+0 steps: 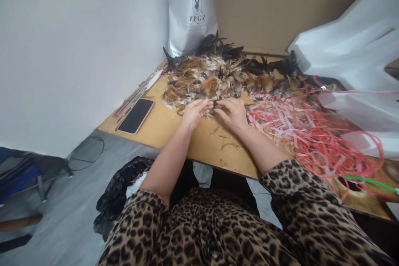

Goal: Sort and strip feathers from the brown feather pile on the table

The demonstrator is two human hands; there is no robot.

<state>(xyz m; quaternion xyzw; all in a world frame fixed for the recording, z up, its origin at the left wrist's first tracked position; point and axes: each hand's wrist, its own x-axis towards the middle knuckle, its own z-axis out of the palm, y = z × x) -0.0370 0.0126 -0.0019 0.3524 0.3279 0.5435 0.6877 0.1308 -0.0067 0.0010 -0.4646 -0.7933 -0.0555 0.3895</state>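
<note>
My left hand [196, 113] and my right hand [233, 114] meet at the near edge of a pile of brown, tan and black feathers [208, 77]. Both hands have their fingers pinched together, fingertips almost touching. A small dark feather [215, 104] appears between them, mostly covered by the fingers and blurred. Just right of my right hand begins a tangled heap of pink and red plastic strips [311, 133]. Several loose feather bits [222, 136] lie on the yellowish tabletop [205, 149] between my forearms.
A phone [136, 116] lies at the table's left, beside thin sticks [137, 95] along the wall. Behind the feathers stands a white printed bag [193, 20]. White plastic sheeting [339, 50] rises at the right. A black bag [121, 191] sits on the floor.
</note>
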